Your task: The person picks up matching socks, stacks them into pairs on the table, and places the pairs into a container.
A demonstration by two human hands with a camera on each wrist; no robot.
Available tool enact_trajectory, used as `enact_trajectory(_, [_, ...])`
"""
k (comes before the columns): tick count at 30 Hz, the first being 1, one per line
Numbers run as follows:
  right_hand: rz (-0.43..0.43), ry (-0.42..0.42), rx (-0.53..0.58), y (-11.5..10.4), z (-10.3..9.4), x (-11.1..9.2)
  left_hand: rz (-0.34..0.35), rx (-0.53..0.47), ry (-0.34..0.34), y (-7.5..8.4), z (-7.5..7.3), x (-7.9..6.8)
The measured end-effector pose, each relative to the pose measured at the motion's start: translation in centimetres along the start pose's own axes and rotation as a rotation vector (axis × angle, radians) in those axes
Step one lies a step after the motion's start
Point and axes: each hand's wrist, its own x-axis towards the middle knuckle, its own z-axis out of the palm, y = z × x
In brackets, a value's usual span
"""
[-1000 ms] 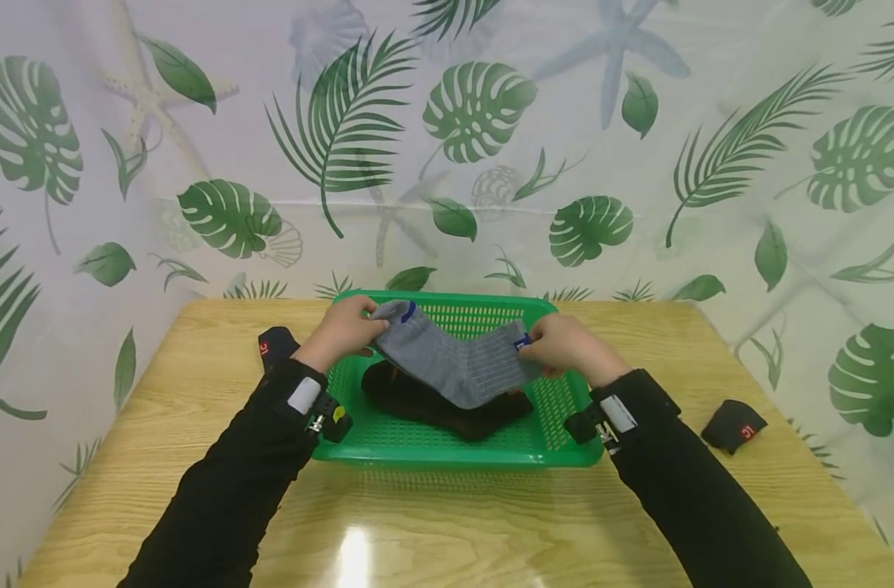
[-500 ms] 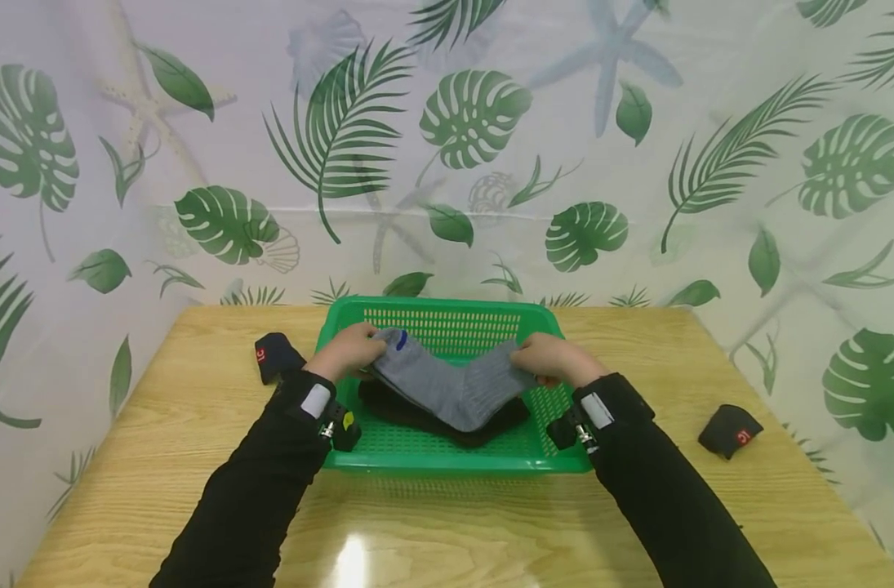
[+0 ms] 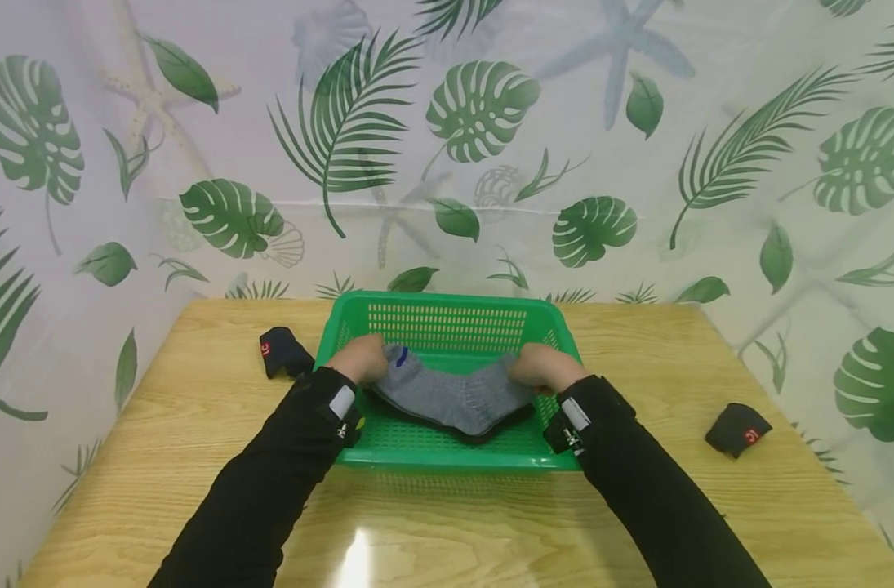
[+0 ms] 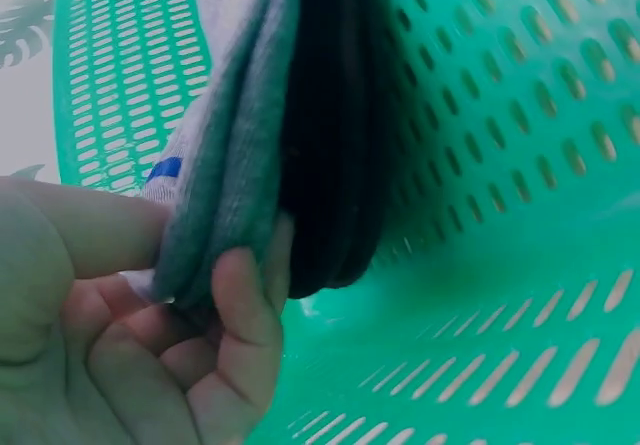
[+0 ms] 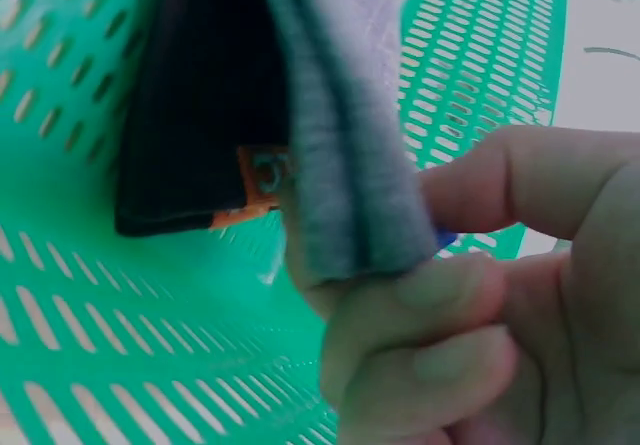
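Note:
A pair of grey socks (image 3: 447,396), one laid on the other, stretches between my two hands low inside a green basket (image 3: 454,459). My left hand (image 3: 362,359) pinches the end with the blue mark; two grey layers show between thumb and fingers in the left wrist view. At the other end my right hand (image 3: 544,367) pinches the ribbed cuff, thumb on one side and curled fingers on the other. Black socks (image 4: 335,145) lie directly beneath the grey ones, mostly covered. Their orange label (image 5: 262,175) shows in the right wrist view.
The slotted basket walls rise close around both hands. On the wooden table (image 3: 447,531), a small dark cloth piece with red marks (image 3: 286,353) lies left of the basket. A similar dark piece (image 3: 738,429) lies to the right. A leaf-patterned sheet (image 3: 447,163) hangs behind.
Both hands have lowered the grey socks into the basket, onto or just above the black socks. The hands have come slightly closer together, and the sock ends now sit lower.

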Motion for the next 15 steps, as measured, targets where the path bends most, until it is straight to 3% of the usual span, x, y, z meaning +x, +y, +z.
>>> enact_trajectory(7, [0.077,-0.042,-0.176,-0.7,1.1,1.0,-0.009,0.085,0.011,-0.2,0.6,0.2])
enact_trajectory(15, [0.157,-0.055,-0.161,-1.2,1.5,1.3,-0.029,0.115,0.000,0.3,0.6,-0.3])
